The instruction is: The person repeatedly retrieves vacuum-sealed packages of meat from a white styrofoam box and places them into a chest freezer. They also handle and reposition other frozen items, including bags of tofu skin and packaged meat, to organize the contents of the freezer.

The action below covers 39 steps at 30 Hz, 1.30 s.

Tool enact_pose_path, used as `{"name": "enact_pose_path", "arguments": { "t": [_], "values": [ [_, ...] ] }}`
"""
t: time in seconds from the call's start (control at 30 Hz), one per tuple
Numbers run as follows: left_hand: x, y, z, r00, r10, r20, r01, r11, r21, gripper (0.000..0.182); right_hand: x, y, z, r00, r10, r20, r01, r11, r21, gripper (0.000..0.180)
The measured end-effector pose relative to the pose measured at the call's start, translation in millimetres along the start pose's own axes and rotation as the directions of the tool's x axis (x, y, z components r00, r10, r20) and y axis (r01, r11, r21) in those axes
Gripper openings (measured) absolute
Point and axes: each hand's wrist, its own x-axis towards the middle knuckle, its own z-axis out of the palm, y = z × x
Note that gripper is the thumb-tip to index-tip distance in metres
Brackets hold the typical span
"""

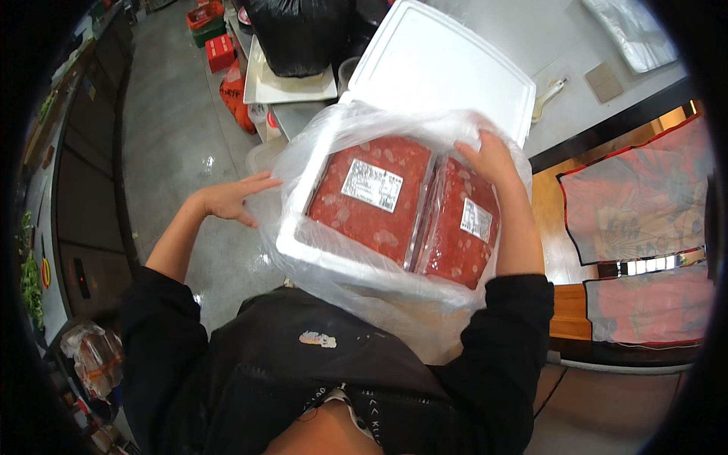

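A white foam box stands before me, its lip wrapped in a clear plastic bag. Inside lie two sealed packs of red meat, a left pack and a right pack, side by side. Each bears a white printed label. My right hand grips the bag's edge at the far right rim, with some fingers hidden by the film. At the box's left side, my left hand is spread, its fingertips at the bag's outer edge. The foam lid leans behind the box.
Behind left, a black plastic bag rests on a white tray. A red box and an orange net sack are by the floor. Fabric curtains hang at right. Steel counters line the left.
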Motion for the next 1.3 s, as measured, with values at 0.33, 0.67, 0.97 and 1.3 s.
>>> {"name": "enact_pose_path", "arguments": {
  "t": [0.33, 0.67, 0.97, 1.3],
  "values": [
    [44.5, 97.9, -43.7, 0.62, 0.562, -0.548, -0.462, 0.826, 0.324, 0.027, 40.5, 18.8, 48.1, 0.997, -0.022, -0.072, 0.026, 0.998, 0.051, 0.063],
    [172.2, 103.6, -72.9, 0.761, 0.392, -0.517, -0.134, 0.875, 0.466, 0.056, -32.4, -39.9, 0.7, 0.992, -0.107, -0.061, 0.077, 0.925, -0.373, 0.052],
    [172.2, 117.7, -108.7, 0.559, 0.5, -0.661, -0.107, 0.834, 0.541, 0.034, -70.1, -105.0, 35.5, 0.911, 0.274, 0.308, -0.387, 0.824, 0.413, 0.075],
    [71.1, 99.6, -38.1, 0.616, 0.662, -0.426, -0.542, 0.75, 0.38, 0.045, -53.5, -114.7, 79.3, 0.786, 0.385, 0.484, -0.537, 0.038, 0.843, 0.051]
  ]
}}
